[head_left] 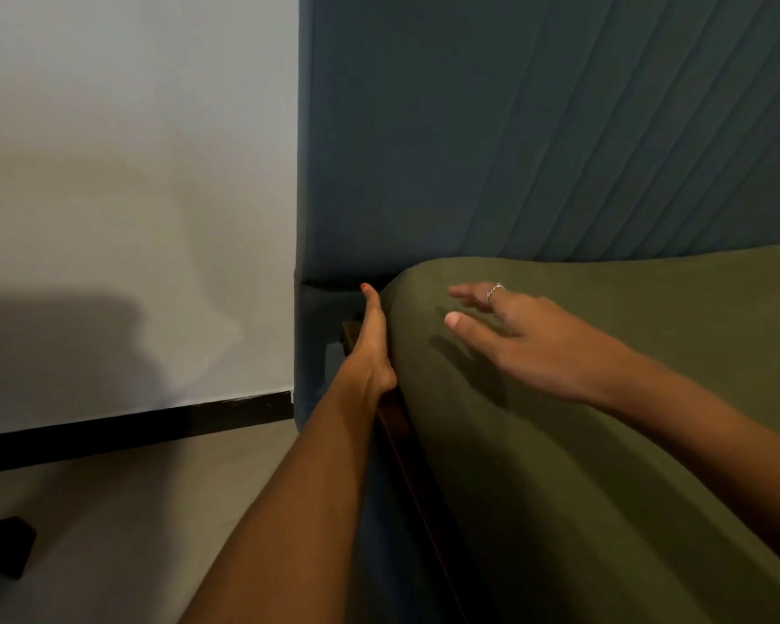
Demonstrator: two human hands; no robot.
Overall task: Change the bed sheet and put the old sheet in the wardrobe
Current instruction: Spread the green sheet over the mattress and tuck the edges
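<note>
Bedroom corner, dim indoor light

A plain pale wall (122, 173) fills the view from nine to twelve o'clock, with a soft grey shadow (64, 344) lying across its lower part. A dark skirting board (131, 427) runs along its foot, above a light, smooth floor (122, 524) at seven o'clock. A padded blue-grey headboard (536, 128) stands from twelve to three o'clock, stitched with slanting lines. A small black object (1, 547) lies on the floor at eight o'clock.
</note>
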